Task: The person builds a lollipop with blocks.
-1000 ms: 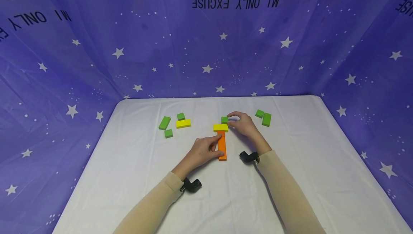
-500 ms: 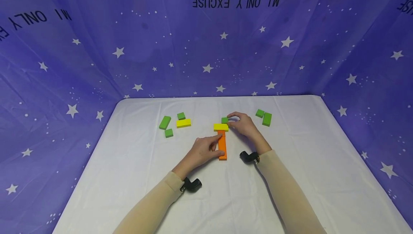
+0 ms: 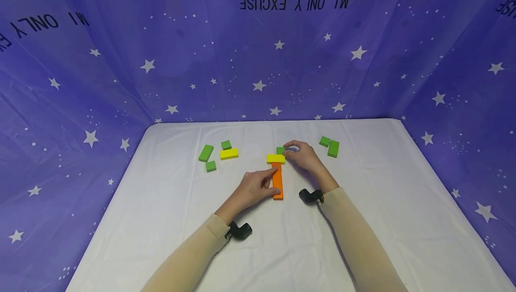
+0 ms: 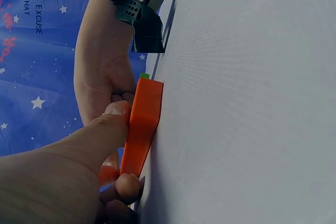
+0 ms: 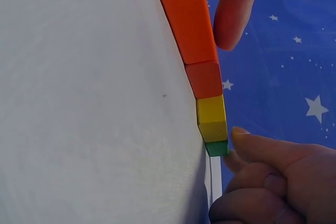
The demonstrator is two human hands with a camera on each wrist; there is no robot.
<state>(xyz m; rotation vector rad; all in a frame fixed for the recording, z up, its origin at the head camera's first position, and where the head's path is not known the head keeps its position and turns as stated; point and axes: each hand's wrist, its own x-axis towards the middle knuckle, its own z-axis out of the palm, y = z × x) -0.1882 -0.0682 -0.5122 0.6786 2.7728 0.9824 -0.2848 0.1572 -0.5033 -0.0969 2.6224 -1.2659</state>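
Observation:
My left hand [image 3: 253, 188] holds the long orange block [image 3: 278, 184], thumb near its front end and index finger close to the seam with a small orange block [image 3: 276, 165]. A yellow block [image 3: 276, 159] lies crosswise beyond, making a T shape. Behind the yellow one's right part sits a small green block [image 3: 280, 150]; my right hand [image 3: 304, 155] pinches it from the right with thumb and index finger. In the right wrist view the orange, yellow and green [image 5: 217, 148] blocks run in a touching row on the cloth.
Left of the row lie a long green block [image 3: 206, 152], two small green blocks [image 3: 226, 144] and a yellow block [image 3: 229, 154]. At the right are a small green block [image 3: 324, 141] and a longer green one [image 3: 333, 148]. A starry purple curtain [image 3: 258, 68] stands behind the white-covered table [image 3: 161, 238].
The right thumb has shifted very slightly leftward over the small green block's near edge. Otherwise both hands and the blocks stay in place.

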